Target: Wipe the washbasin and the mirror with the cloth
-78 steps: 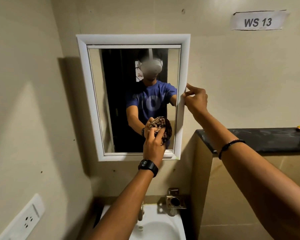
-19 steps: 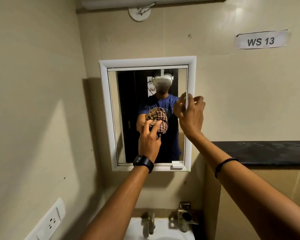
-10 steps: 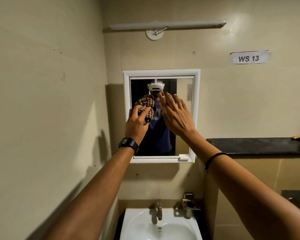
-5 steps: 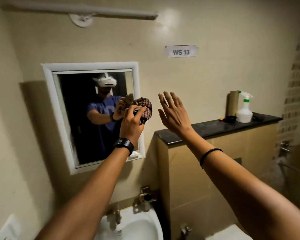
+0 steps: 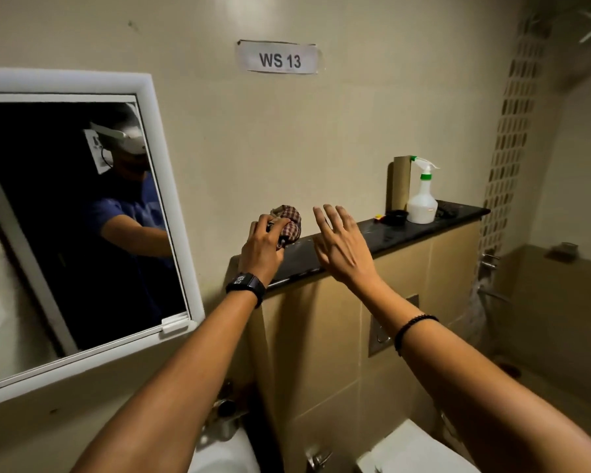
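My left hand (image 5: 261,245) grips a bunched brown-and-white checked cloth (image 5: 289,223) over the left end of a black ledge (image 5: 423,225); whether the cloth touches the ledge I cannot tell. Just to its right, my right hand (image 5: 338,244) hovers above the same ledge, fingers spread, holding nothing. The white-framed mirror (image 5: 164,186) hangs on the wall at the left, away from both hands. Only a corner of the white washbasin (image 5: 226,455) shows at the bottom, partly hidden by my left forearm.
A white spray bottle (image 5: 422,199) with a green collar, a cardboard tube (image 5: 400,186) and a small black dish (image 5: 394,217) stand at the ledge's right end. A white toilet (image 5: 410,452) sits below. A "WS 13" label (image 5: 278,59) is on the wall.
The view has swung right, away from the mirror. My left hand carried the cloth off the glass and lowered it to the black ledge; my right hand left the mirror frame and followed.
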